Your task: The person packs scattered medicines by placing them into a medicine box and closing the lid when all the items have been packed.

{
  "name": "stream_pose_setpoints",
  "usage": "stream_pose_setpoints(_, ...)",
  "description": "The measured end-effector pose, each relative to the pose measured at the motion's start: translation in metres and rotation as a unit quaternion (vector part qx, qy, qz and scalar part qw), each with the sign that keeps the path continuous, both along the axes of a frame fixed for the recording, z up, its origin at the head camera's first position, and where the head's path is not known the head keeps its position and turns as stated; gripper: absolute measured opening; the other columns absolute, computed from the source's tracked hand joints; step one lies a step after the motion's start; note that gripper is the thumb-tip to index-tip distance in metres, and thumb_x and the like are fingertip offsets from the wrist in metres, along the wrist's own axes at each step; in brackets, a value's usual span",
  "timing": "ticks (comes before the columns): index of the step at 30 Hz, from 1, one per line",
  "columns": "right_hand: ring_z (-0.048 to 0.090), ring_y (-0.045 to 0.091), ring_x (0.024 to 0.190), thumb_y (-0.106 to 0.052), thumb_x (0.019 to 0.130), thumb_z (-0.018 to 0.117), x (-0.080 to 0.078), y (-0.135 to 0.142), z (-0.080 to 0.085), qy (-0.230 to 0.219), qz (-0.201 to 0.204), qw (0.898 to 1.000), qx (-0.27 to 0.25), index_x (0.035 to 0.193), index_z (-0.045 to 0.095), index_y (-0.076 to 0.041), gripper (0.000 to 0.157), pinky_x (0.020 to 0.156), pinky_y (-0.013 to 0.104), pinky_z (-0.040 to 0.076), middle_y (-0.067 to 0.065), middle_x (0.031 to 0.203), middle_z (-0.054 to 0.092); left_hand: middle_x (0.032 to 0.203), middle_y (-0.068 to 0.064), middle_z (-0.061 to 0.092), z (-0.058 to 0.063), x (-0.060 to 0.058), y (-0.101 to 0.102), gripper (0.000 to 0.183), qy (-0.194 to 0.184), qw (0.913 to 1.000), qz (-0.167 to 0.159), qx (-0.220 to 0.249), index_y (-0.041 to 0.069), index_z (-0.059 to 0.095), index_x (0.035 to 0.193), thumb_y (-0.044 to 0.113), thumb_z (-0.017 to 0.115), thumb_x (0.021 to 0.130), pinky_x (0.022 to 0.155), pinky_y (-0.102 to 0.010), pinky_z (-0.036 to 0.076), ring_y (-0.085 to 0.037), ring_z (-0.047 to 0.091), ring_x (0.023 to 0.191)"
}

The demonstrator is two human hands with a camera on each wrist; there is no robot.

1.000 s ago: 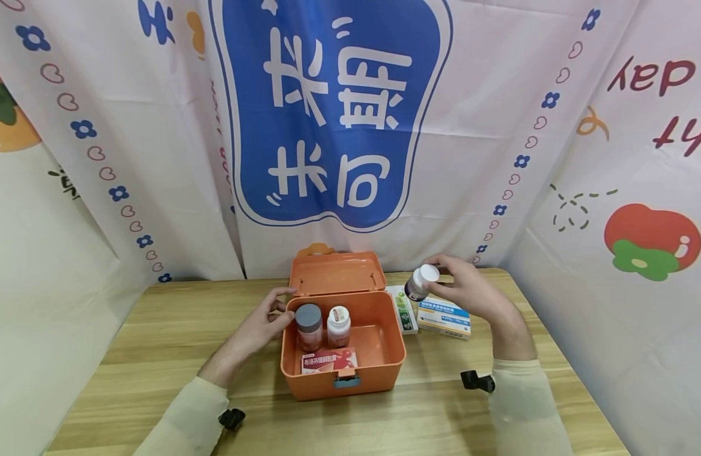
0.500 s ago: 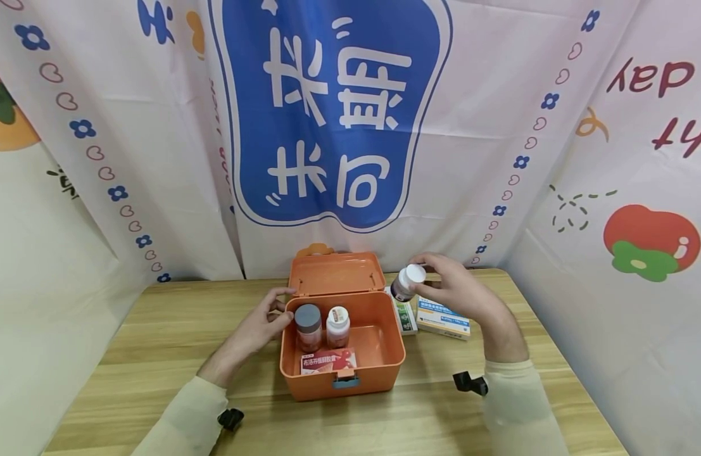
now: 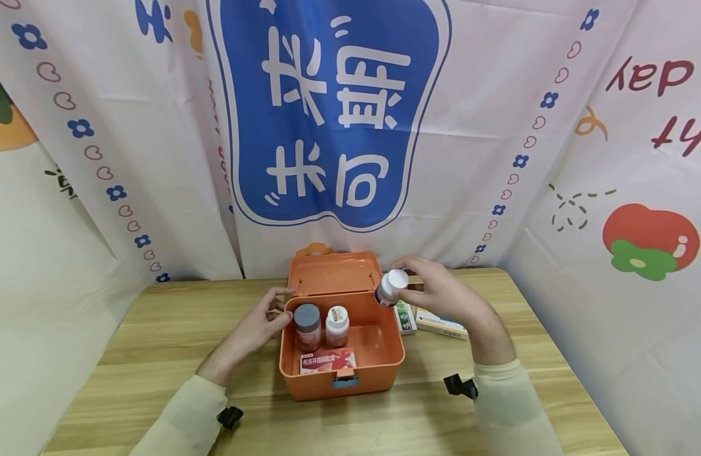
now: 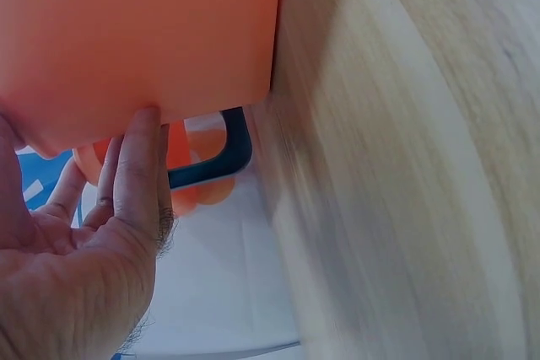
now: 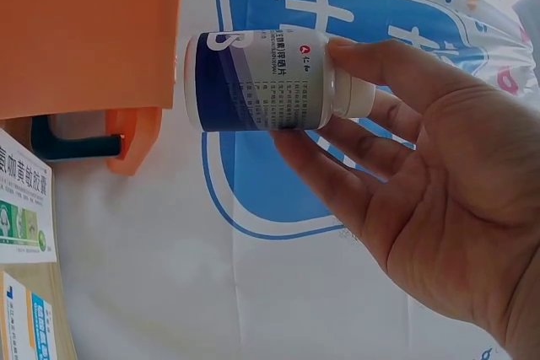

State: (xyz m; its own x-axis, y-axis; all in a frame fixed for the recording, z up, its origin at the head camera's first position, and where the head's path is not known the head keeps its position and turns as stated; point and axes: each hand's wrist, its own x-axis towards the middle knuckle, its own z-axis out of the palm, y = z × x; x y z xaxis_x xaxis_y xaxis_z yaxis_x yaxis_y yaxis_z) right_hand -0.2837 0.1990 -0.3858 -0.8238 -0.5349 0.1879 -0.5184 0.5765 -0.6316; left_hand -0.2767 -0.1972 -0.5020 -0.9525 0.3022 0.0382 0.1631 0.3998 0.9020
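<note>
My right hand (image 3: 441,292) holds a pill bottle (image 3: 389,290) between thumb and fingers, tilted, over the right rear corner of the orange lidded box (image 3: 310,387). The right wrist view shows the bottle's (image 5: 261,82) blue and grey label and white cap. My left hand (image 3: 259,326) touches the box's rear left corner; in the left wrist view its fairly straight fingers (image 4: 135,166) rest against the orange wall. Inside the box stand a grey-capped bottle (image 3: 308,326) and a white-capped bottle (image 3: 337,329), with a red medicine carton (image 3: 327,361) in front.
The box lid (image 3: 337,275) is tipped back toward the printed cloth (image 3: 339,114). Right of the box lie a green and white medicine carton (image 3: 406,318) and a blue, white and yellow one (image 3: 441,324), on the wooden table (image 3: 139,354).
My right hand has carried the pill bottle left, from above the cartons to the box's right rear corner. My left hand stays at the box.
</note>
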Motion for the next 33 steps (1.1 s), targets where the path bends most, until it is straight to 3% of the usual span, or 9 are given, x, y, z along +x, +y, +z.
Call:
stream_pose_setpoints(23, 0.066, 0.014, 0.118, -0.023, 0.099, 0.075, 0.003, -0.022, -0.014, -0.009, 0.02, 0.998, 0.059, 0.132, 0.063, -0.019, 0.035, 0.105, 0.042, 0.06, -0.005, 0.123, 0.066, 0.118, -0.025, 0.06, -0.001, -0.001, -0.001, 0.05, 0.001, 0.9999, -0.005, -0.009, 0.015, 0.044, 0.152, 0.013, 0.06, 0.105, 0.068, -0.032, 0.057, -0.021, 0.066, 0.088)
stream_pose_setpoints(33, 0.066, 0.01, 0.11, -0.021, 0.098, 0.076, 0.0, -0.031, -0.023, 0.058, 0.052, 0.992, 0.102, 0.126, 0.065, -0.015, 0.031, 0.098, 0.033, 0.059, -0.005, 0.116, 0.068, 0.12, -0.023, 0.059, -0.003, -0.001, -0.001, 0.048, -0.011, 0.9997, 0.003, -0.02, 0.018, 0.044, 0.151, 0.014, 0.058, 0.105, 0.07, -0.03, 0.057, -0.018, 0.067, 0.089)
